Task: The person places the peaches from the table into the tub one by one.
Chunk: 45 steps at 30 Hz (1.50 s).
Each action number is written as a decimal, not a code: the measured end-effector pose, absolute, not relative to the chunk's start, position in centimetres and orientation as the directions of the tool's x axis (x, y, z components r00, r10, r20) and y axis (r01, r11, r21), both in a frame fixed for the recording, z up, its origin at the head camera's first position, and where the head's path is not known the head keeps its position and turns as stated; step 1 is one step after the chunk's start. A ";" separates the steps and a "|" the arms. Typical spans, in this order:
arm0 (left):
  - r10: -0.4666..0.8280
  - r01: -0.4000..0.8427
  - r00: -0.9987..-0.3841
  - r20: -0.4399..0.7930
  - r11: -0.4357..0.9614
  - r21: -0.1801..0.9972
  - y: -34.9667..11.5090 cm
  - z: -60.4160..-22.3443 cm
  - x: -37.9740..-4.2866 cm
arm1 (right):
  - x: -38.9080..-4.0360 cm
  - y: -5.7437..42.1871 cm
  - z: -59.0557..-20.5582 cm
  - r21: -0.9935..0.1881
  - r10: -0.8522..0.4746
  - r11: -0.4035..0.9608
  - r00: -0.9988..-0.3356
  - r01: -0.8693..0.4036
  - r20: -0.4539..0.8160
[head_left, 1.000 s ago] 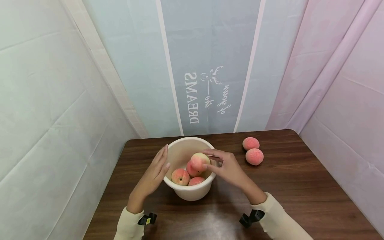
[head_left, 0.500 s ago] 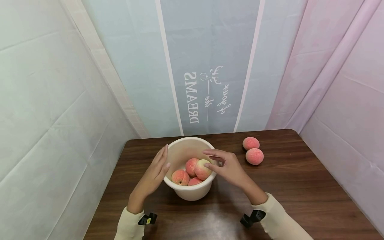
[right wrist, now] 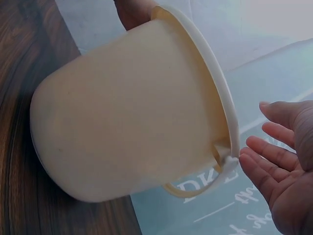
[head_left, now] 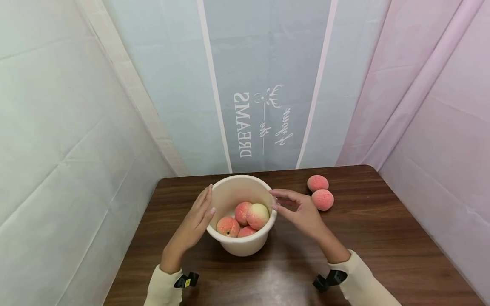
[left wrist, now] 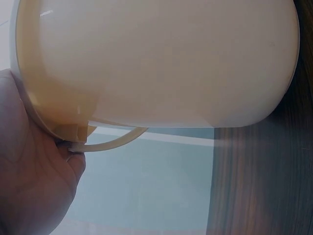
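A cream plastic bucket [head_left: 245, 248] stands upright with several peaches inside. One pale yellow-pink peach [head_left: 258, 216] lies uppermost at the right, beside redder ones [head_left: 228, 227]. My left hand [head_left: 191, 223] rests along the bucket's left rim with straight fingers; the left wrist view shows it by the bucket's handle [left wrist: 115, 143]. At the right rim, my right hand [head_left: 302, 214] has its thumb and fingers spread and holds nothing. In the right wrist view its fingertips [right wrist: 247, 156] come right up to the rim by the handle joint.
Two pink-red peaches [head_left: 322, 199] sit close together on the dark wooden table [head_left: 383, 238], right of the bucket near the back edge. Behind hangs a grey-blue cloth [head_left: 268, 51] with lettering. Pale fabric walls [head_left: 76, 170] close off both sides.
My right hand let go of the pale peach, which dropped into the bucket among the others. That hand has since drawn back right to the rim. The left hand has stayed on the rim.
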<state>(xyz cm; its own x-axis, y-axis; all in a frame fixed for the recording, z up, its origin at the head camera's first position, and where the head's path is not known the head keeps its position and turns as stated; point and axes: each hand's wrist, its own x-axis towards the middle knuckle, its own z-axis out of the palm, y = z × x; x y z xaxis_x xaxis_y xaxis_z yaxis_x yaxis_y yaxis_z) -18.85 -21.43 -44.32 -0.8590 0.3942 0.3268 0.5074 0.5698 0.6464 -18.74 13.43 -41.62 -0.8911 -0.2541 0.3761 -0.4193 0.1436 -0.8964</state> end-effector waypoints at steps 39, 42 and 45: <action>0.362 0.493 -0.869 0.336 0.588 0.641 -21.9 -44.1 -18.0 | -17.8 18.4 -43.2 -0.881 0.053 0.273 -0.909 -0.385 0.414; 0.371 0.492 -0.869 0.327 0.585 0.645 -21.6 -44.2 -18.0 | -17.5 19.1 -43.6 -0.890 0.086 0.295 -0.918 -0.349 0.388; 0.378 0.496 -0.867 0.326 0.582 0.645 -21.3 -44.4 -18.1 | -17.1 19.6 -43.6 -0.887 0.117 0.328 -0.918 -0.325 0.380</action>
<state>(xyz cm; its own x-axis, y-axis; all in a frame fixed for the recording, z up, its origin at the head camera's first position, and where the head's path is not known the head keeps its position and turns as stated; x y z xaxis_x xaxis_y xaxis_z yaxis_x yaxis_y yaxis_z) -18.07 -21.29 -44.36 -0.8665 0.3777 0.3264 0.4963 0.5816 0.6446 -17.06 19.62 -43.58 -0.9177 0.1170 0.3797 -0.3252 0.3279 -0.8870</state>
